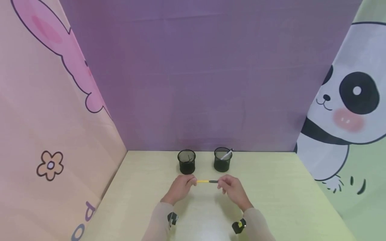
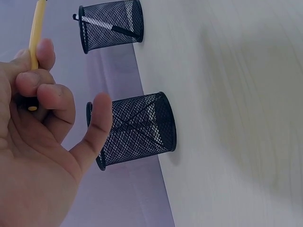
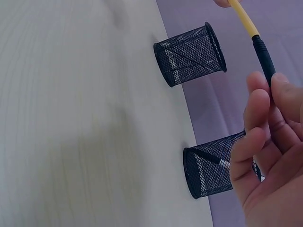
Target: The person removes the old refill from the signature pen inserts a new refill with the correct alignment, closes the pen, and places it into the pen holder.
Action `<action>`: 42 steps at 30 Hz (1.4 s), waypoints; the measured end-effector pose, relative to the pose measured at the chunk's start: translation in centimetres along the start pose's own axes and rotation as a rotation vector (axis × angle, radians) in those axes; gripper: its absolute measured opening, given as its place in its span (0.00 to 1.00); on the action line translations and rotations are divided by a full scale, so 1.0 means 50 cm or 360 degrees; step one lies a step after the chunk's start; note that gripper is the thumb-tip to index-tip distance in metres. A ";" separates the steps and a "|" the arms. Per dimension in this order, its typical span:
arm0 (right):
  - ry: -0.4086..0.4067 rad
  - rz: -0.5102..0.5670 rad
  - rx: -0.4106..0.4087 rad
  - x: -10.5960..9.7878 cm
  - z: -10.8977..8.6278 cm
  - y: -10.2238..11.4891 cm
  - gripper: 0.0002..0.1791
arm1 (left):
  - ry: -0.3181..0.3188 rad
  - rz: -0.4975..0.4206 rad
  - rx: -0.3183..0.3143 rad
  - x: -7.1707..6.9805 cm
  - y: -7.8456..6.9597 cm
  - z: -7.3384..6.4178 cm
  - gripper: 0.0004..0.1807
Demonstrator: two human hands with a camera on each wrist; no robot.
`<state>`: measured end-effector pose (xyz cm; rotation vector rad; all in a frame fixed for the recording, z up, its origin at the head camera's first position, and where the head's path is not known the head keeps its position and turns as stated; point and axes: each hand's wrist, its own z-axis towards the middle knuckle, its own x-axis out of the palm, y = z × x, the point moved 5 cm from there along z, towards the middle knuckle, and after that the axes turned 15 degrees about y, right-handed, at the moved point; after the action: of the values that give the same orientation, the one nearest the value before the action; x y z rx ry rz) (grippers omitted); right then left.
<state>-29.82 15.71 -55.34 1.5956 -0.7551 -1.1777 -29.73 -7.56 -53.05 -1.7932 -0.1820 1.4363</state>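
Note:
A slim yellow pen (image 1: 203,181) with a black grip section (image 3: 263,56) is held level between both hands, above the table. My left hand (image 1: 182,186) pinches its yellow end between thumb and fingers; a black tip with a yellow dot pokes out below those fingers in the left wrist view. At the other end, my right hand (image 1: 232,188) pinches the black section, and the fingers hide that end. Just beyond the hands stand two black mesh cups. Thin dark crossing lines show in the left cup (image 1: 187,166); a white-and-black pen (image 1: 227,154) leans in the right cup (image 1: 221,166).
The pale wood-grain table (image 1: 280,190) runs back to a purple cloth wall (image 1: 205,83). Printed side panels flank it, with a pink figure and flower (image 1: 50,165) on the left and a panda (image 1: 340,110) on the right.

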 end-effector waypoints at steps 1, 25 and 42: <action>-0.0007 0.0007 -0.0001 0.000 0.000 0.001 0.06 | 0.0005 0.0002 -0.0004 0.000 0.000 0.000 0.13; -0.0102 0.0107 0.0045 -0.020 -0.006 -0.011 0.03 | 0.0007 -0.0073 0.0031 0.001 0.008 0.001 0.14; 0.0014 -0.0082 0.0087 -0.019 -0.005 -0.021 0.10 | 0.0026 -0.0022 0.0003 0.004 0.015 -0.003 0.15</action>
<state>-29.97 16.98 -55.99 1.6736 -0.7501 -1.1952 -29.82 -8.03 -53.69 -1.7980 -0.1845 1.4112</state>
